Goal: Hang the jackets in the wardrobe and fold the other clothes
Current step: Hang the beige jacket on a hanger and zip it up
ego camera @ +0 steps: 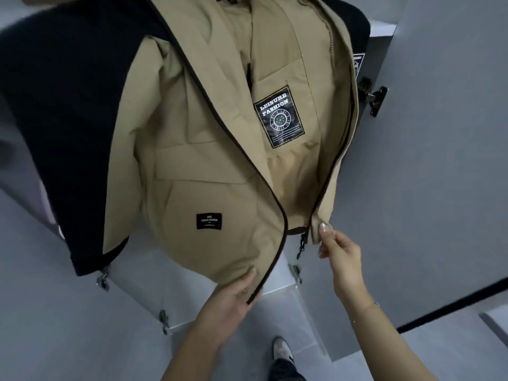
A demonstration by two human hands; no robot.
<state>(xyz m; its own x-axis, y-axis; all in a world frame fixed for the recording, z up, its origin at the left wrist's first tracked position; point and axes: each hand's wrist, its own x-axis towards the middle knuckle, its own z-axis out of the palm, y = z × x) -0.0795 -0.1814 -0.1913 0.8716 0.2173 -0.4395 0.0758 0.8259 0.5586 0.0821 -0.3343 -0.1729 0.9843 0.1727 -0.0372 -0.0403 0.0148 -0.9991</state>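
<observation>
A tan jacket (209, 149) hangs open in the wardrobe, its dark zipper edges spread apart and a black label showing on the inner lining. My left hand (233, 295) holds the bottom corner of the left front panel, thumb on the fabric by the zipper end. At the lower end of the right front panel, my right hand (339, 257) pinches the hem beside the black zipper pull (301, 244). A black jacket (68, 111) hangs to the left, partly behind the tan one.
The grey wardrobe door (439, 160) stands open on the right with a black hinge (378, 99). Another dark garment (354, 26) hangs behind at the upper right. Grey drawer fronts with metal fittings (163, 321) lie below. My shoe (281, 349) is on the floor.
</observation>
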